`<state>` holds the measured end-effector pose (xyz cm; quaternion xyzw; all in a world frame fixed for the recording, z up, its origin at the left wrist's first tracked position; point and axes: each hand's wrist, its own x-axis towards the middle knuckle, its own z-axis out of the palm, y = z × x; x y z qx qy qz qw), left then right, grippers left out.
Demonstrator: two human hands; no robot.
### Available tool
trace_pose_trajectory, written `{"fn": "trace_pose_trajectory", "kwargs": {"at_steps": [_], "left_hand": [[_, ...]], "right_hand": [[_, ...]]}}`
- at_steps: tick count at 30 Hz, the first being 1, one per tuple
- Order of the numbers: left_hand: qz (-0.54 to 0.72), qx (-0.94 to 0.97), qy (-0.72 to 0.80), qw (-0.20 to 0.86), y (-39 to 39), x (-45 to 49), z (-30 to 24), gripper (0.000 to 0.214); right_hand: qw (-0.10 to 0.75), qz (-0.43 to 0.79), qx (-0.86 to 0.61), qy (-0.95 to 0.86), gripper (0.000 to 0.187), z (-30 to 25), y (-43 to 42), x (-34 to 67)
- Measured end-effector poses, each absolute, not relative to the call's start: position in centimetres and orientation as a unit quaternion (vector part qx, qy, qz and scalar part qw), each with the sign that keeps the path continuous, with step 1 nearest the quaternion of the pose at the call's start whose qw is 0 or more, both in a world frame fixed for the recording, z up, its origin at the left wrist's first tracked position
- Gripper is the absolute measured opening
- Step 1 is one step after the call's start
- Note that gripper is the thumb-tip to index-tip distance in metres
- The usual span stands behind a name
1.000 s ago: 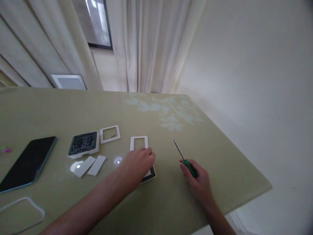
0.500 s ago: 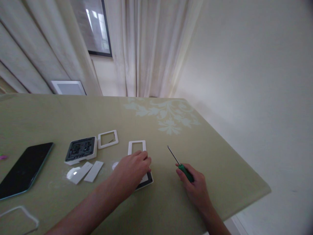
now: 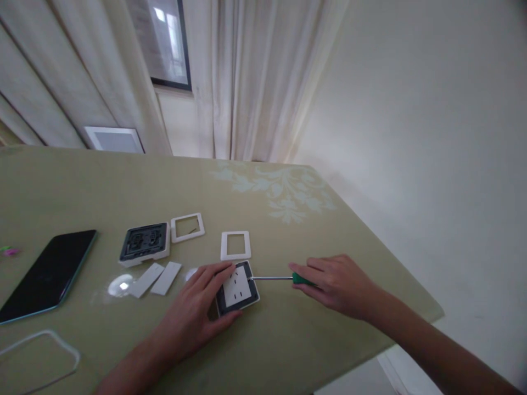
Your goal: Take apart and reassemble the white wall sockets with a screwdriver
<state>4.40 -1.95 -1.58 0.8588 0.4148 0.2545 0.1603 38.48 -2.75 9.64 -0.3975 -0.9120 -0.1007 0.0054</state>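
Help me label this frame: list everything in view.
Socket: one, white and dark, centre
Screwdriver: one, green-handled, tip at socket
Frames: two, white, centre
Boxy unit: one, dark, left of frames
Strips: two, white, by boxy unit
Thin bits: uncountable, dark, in left frame
Device: one, black, left
Cable: one, white, front left
Small item: one, pink, green, left edge
Tablecloth: one, greenish, beneath items
Curtains: several, cream, behind
Pane: one, greyish, between curtains
Panel: one, white, back left
Wall: one, whitish, right
Left hand: one, on socket
Right hand: one, holding screwdriver
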Motion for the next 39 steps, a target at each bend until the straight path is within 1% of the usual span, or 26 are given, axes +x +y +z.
{"fn": "trace_pose_trajectory", "kwargs": {"at_steps": [4, 7, 17, 26, 30, 34, 39], "left_hand": [[0.261, 0.862, 0.402, 0.165, -1.8, 4.3, -1.6, 0.070], [0.261, 0.861, 0.402, 0.171, -2.0, 4.2, -1.6, 0.070], [0.277, 0.859, 0.396, 0.169, -2.1, 4.2, -2.0, 0.073], [0.273, 0.861, 0.395, 0.168, -2.1, 4.2, -2.1, 0.073], [0.275, 0.857, 0.399, 0.176, -2.1, 4.3, -2.0, 0.074], [0.276, 0.855, 0.398, 0.187, -2.1, 4.3, -2.0, 0.074], [0.272, 0.856, 0.398, 0.188, -2.1, 4.3, -1.9, 0.071]], "right_hand": [[-0.051, -0.118, -0.364, -0.922, 0.026, 11.1, -1.5, 37.4], [-0.078, -0.122, -0.343, -0.928, 0.024, 11.4, -1.1, 37.1], [-0.111, -0.147, -0.322, -0.928, 0.021, 14.0, -0.3, 36.4], [-0.153, -0.137, -0.315, -0.927, 0.020, 14.0, 0.8, 35.0], [-0.153, -0.145, -0.294, -0.932, 0.018, 14.2, 0.8, 34.7], [-0.145, -0.187, -0.250, -0.939, 0.013, 14.3, 0.6, 34.5], [-0.132, -0.212, -0.246, -0.937, 0.015, 14.5, 0.8, 34.6]]}}
